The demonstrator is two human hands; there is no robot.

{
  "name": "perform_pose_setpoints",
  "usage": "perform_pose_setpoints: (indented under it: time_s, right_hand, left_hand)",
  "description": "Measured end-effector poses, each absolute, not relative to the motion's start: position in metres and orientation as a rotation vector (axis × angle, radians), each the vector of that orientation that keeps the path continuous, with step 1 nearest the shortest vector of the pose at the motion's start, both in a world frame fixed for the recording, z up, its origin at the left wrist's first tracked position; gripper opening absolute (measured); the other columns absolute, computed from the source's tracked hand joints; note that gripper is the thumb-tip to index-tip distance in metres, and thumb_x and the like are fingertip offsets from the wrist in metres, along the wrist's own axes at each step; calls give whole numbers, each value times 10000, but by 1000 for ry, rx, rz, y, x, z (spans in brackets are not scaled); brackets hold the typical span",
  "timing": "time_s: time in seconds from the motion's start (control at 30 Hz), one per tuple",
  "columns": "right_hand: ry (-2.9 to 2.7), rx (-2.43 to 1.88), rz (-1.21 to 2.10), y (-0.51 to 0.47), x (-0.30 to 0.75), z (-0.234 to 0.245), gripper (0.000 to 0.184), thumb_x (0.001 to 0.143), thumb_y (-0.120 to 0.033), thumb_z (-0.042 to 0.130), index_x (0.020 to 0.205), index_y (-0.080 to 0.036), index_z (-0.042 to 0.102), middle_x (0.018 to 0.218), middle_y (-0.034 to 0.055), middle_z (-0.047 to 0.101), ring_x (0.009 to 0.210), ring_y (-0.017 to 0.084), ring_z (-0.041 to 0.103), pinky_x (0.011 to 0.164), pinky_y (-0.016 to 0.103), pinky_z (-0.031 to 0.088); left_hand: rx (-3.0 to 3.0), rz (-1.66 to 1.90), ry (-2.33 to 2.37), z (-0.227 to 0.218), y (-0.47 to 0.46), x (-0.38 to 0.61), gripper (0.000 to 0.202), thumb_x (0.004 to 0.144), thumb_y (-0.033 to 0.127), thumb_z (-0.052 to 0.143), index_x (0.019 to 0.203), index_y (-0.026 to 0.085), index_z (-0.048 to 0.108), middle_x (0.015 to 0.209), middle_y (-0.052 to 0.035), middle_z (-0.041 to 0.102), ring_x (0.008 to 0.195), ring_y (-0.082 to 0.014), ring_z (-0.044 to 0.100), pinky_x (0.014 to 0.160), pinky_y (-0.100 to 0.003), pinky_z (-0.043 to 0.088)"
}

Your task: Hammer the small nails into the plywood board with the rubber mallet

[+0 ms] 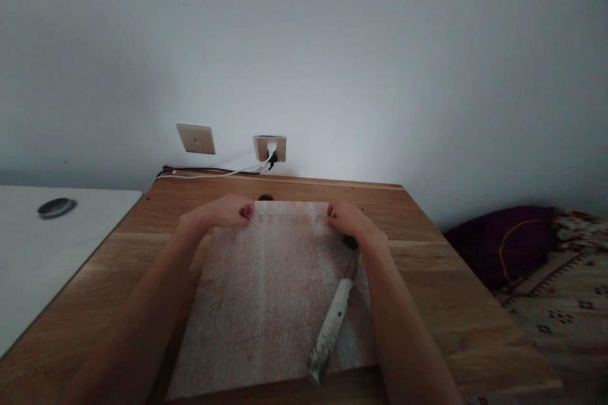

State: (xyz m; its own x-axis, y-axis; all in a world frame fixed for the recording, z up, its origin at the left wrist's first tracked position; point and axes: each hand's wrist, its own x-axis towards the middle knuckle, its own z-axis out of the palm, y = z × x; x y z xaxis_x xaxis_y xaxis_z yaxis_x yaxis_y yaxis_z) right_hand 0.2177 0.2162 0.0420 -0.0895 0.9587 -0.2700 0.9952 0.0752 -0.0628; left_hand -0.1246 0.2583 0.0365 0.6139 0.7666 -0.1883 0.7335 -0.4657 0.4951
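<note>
A pale, worn wooden board (266, 297) lies in front of me. Along its far edge runs a row of several small nails (281, 218). At the far left corner my left hand (229, 211) is closed with curled fingers on the board, close to the end of the row. My right hand (349, 220) grips the opposite far corner, thumb and fingers pressed together. A hammer (333, 319) with a chipped white handle rests slantwise on the board's right side. Its dark head is partly hidden by my right wrist.
The board lies on a wooden table (427, 291) against a wall. A dark round hole (266, 197) shows behind the board. Cables run to a wall socket (270, 148). To the left, a white surface (28, 259) holds a grey oval object (57, 207). Patterned fabric (560, 316) lies right.
</note>
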Motion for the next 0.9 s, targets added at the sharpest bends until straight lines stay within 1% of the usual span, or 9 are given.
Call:
perform_pose_setpoints:
  time_s: [0.13,0.27,0.4,0.53,0.6,0.67,0.73,0.8,0.9]
  right_hand:
    - [2161,2064,-293,213,216,37,330,1031,-360,685,1310,-184,669,1335,117,678,1132,260,695,957,464,602]
    - [2141,2142,-269,210,213,33,195,1056,-249,629,1149,-122,743,1196,183,736,1150,282,704,991,406,568]
    - [2120,2225,-299,214,212,32,348,1024,-365,697,1320,-183,664,1341,119,672,1138,264,694,954,462,603]
    - [2151,2316,-427,222,216,32,389,1025,-383,694,1361,-196,638,1375,115,652,1141,264,690,946,472,609]
    - [2204,2368,-537,226,220,33,289,1015,-324,703,1256,-165,696,1301,131,692,1138,273,693,973,460,587]
    - [2288,2431,-681,230,224,35,90,964,-204,715,1011,-136,751,1130,146,750,1124,283,697,1011,428,544]
    - [2395,2502,-878,234,226,37,72,890,-138,704,821,-155,716,936,127,765,1051,267,711,988,386,532]
    - [2509,2563,-1142,238,224,39,43,865,-203,693,831,-182,675,856,77,749,931,221,717,895,349,563]
    - [2641,2608,-1579,244,217,40,175,858,-382,676,857,-224,599,841,39,717,829,178,702,770,294,579]
  left_hand:
    - [2344,100,1214,38,257,-123,78,710,214,590,751,205,655,751,-3,697,723,-182,640,678,-264,425]
    - [2422,128,1204,37,255,-117,89,728,169,573,723,205,654,767,-16,711,728,-182,635,691,-270,416]
    - [2484,187,1300,32,259,-111,129,762,157,544,720,205,655,768,-37,716,724,-192,615,690,-288,409]
    - [2486,227,1326,27,263,-108,145,770,159,522,733,199,656,783,-46,713,729,-198,612,696,-297,410]
    - [2476,234,1294,27,263,-109,138,779,170,516,732,196,642,780,-50,703,728,-199,615,697,-302,409]
    - [2456,254,1272,27,263,-110,117,786,187,521,728,195,622,766,-48,689,713,-195,608,689,-304,406]
    - [2433,304,1278,29,263,-112,100,796,224,539,717,199,595,750,-41,675,702,-190,596,688,-303,410]
    - [2399,402,1303,32,263,-112,141,826,292,558,720,202,580,751,-36,672,715,-190,597,701,-304,433]
    - [2226,586,1294,37,263,-110,216,868,399,570,793,198,594,778,-34,692,760,-192,627,726,-306,484]
